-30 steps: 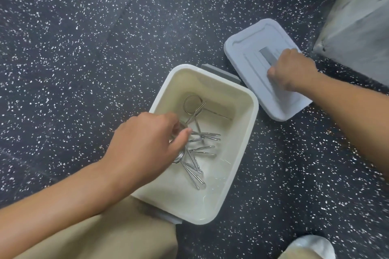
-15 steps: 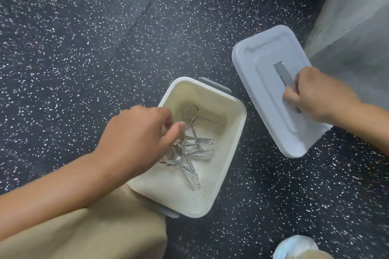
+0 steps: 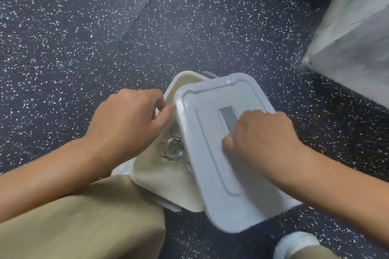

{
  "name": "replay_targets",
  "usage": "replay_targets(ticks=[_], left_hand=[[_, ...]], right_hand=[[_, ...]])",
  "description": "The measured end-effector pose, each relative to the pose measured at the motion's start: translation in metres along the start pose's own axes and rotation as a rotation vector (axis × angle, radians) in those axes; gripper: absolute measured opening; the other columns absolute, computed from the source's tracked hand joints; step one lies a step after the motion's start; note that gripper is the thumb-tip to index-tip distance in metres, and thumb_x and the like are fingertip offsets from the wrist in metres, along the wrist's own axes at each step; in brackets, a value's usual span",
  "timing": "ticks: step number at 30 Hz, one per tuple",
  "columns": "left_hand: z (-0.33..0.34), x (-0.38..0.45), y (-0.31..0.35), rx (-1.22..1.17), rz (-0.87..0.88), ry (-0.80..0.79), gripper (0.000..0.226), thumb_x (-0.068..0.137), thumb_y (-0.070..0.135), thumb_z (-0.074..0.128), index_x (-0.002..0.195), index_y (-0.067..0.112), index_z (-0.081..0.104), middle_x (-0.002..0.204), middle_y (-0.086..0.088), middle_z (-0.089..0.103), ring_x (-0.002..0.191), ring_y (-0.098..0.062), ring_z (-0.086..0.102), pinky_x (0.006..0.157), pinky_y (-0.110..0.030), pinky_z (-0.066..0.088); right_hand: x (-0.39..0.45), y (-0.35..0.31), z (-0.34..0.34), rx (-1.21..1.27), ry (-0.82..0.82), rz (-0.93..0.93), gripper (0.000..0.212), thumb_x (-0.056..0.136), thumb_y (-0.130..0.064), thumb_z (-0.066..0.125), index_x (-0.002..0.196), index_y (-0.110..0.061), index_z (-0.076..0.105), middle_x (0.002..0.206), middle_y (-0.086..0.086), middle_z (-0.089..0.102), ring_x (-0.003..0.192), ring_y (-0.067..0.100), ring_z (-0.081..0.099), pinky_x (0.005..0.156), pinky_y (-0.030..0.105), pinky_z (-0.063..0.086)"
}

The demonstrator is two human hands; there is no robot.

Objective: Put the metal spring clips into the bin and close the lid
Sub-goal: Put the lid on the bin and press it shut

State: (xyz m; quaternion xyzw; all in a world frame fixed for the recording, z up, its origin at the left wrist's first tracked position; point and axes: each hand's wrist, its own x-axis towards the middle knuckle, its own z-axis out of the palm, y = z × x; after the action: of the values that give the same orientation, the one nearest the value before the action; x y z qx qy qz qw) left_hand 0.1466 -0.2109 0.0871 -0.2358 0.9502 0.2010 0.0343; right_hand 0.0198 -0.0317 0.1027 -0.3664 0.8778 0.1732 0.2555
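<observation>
A cream plastic bin [image 3: 160, 181] stands on the speckled floor. Several metal spring clips [image 3: 171, 149] lie inside it, partly hidden. A pale grey lid [image 3: 212, 174] is held askew over the bin's right part, covering most of the opening. My right hand [image 3: 261, 134] grips the lid at its dark centre handle [image 3: 228, 119]. My left hand [image 3: 128, 124] hovers over the bin's left side, its fingertips touching the lid's left edge and holding nothing.
A dark speckled rubber floor [image 3: 105, 27] surrounds the bin. A grey concrete block [image 3: 353, 38] rises at the right. My knee in tan trousers [image 3: 84, 223] presses against the bin's near side. A pale shoe tip [image 3: 294, 244] shows at the bottom right.
My right hand has carried the lid from the floor at the right to above the bin. My left hand has let go of the clips and risen to the lid's edge.
</observation>
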Motion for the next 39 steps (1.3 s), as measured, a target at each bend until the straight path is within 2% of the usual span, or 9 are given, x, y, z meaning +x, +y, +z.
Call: replay_targets(ticks=[8,16,19,25,29,31,34,37,39], left_hand=[[0.007,-0.007,-0.008,-0.013,-0.012,-0.059,0.030,0.088,0.054,0.047,0.074,0.029,0.054,0.061,0.015,0.056,0.064,-0.018,0.056,0.060,-0.038,0.052],[0.010,-0.013,-0.014,-0.038,0.117,-0.032,0.020,0.090,0.040,0.057,0.079,0.024,0.056,0.057,0.014,0.044,0.058,-0.017,0.044,0.056,-0.033,0.038],[0.015,-0.019,-0.020,-0.042,0.185,-0.055,0.019,0.090,0.038,0.057,0.088,0.020,0.061,0.067,0.012,0.045,0.062,-0.015,0.046,0.058,-0.032,0.038],[0.028,-0.033,-0.027,0.036,0.451,-0.186,0.033,0.089,0.039,0.062,0.109,0.014,0.065,0.103,-0.002,0.057,0.094,-0.025,0.052,0.080,-0.040,0.046],[0.039,-0.048,-0.030,0.097,0.650,-0.383,0.064,0.082,0.057,0.065,0.134,0.023,0.049,0.141,-0.002,0.040,0.136,-0.024,0.034,0.109,-0.039,0.031],[0.047,-0.051,-0.034,0.164,0.680,-0.473,0.100,0.077,0.077,0.056,0.153,0.017,0.029,0.160,-0.007,0.018,0.149,-0.025,0.007,0.119,-0.040,0.014],[0.059,-0.057,-0.035,0.247,0.736,-0.558,0.126,0.067,0.081,0.061,0.158,0.015,0.006,0.165,-0.009,-0.005,0.150,-0.028,-0.011,0.120,-0.045,0.004],[0.069,-0.065,-0.031,0.283,0.736,-0.528,0.125,0.063,0.053,0.074,0.158,0.015,0.002,0.165,-0.010,-0.007,0.150,-0.030,-0.009,0.119,-0.046,0.003],[0.070,-0.067,-0.029,0.274,0.725,-0.489,0.114,0.069,0.042,0.072,0.158,0.014,0.005,0.165,-0.011,-0.003,0.150,-0.032,-0.006,0.118,-0.047,0.007]], right_hand=[[0.017,-0.039,0.009,0.152,-0.005,0.050,0.026,0.094,-0.028,0.039,0.072,-0.018,0.046,0.066,0.002,0.037,0.063,0.023,0.041,0.066,0.032,0.032],[0.030,-0.059,0.023,0.260,0.051,0.010,0.017,0.094,-0.031,0.044,0.084,-0.021,0.052,0.079,0.003,0.051,0.073,0.026,0.043,0.061,0.032,0.032],[0.036,-0.056,0.021,0.349,-0.041,0.033,0.021,0.095,-0.035,0.041,0.086,-0.019,0.050,0.086,0.005,0.054,0.077,0.028,0.045,0.066,0.033,0.034],[0.045,-0.046,0.026,0.531,-0.146,0.042,0.039,0.099,-0.037,0.040,0.068,-0.015,0.050,0.076,0.004,0.062,0.081,0.029,0.058,0.070,0.033,0.045],[0.054,-0.025,0.023,0.569,-0.020,0.043,0.047,0.094,-0.043,0.045,0.066,-0.010,0.061,0.058,0.001,0.059,0.074,0.030,0.064,0.069,0.034,0.052],[0.061,-0.011,0.019,0.506,0.214,0.050,0.043,0.095,-0.044,0.048,0.067,-0.012,0.058,0.067,0.006,0.059,0.075,0.033,0.059,0.065,0.036,0.047],[0.076,0.011,0.018,0.454,0.472,-0.009,0.026,0.094,-0.041,0.056,0.099,-0.016,0.062,0.101,0.007,0.064,0.095,0.031,0.057,0.083,0.043,0.048],[0.091,0.027,0.024,0.488,0.344,-0.026,0.057,0.093,-0.046,0.058,0.138,-0.014,0.047,0.136,0.009,0.050,0.124,0.029,0.047,0.102,0.043,0.041],[0.095,0.032,0.025,0.609,0.184,-0.023,0.065,0.095,-0.049,0.054,0.148,-0.015,0.038,0.145,0.008,0.047,0.130,0.027,0.047,0.105,0.042,0.039]])
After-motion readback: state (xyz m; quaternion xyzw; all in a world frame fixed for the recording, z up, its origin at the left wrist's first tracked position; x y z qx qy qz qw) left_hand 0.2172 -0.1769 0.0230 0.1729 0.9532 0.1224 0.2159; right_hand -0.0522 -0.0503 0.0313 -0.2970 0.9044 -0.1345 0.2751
